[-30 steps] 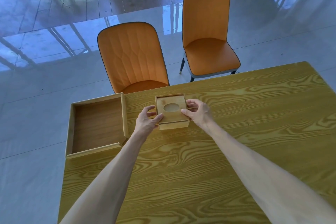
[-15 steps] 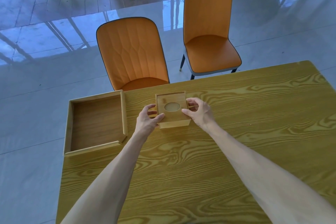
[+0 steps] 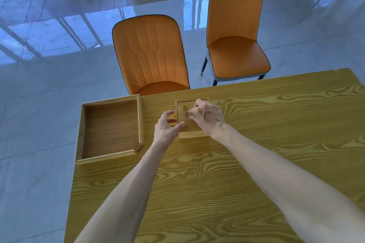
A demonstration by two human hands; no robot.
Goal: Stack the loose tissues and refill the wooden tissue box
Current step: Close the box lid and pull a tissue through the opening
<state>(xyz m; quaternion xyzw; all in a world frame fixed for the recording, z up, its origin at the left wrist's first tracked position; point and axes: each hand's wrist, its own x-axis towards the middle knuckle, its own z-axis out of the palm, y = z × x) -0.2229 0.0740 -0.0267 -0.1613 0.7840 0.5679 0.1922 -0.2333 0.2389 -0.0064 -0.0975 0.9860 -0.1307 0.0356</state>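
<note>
A small wooden tissue box (image 3: 184,109) with an oval hole in its lid stands near the table's far edge. My left hand (image 3: 167,127) grips its left side, thumb on the lid's near corner. Over the lid lies my right hand (image 3: 207,116), fingertips at the oval hole and covering most of it. No tissues show in view.
A wooden tray (image 3: 140,120), larger than the box and with nothing in it, sits at the table's far left corner, overhanging the edge. Two orange chairs (image 3: 150,55) (image 3: 236,25) stand beyond the yellow wood-grain table (image 3: 217,183). Glossy tiled floor lies all around.
My right hand has moved from the box's right side onto the lid, fingers at the oval hole. The left hand stays on the left side.
</note>
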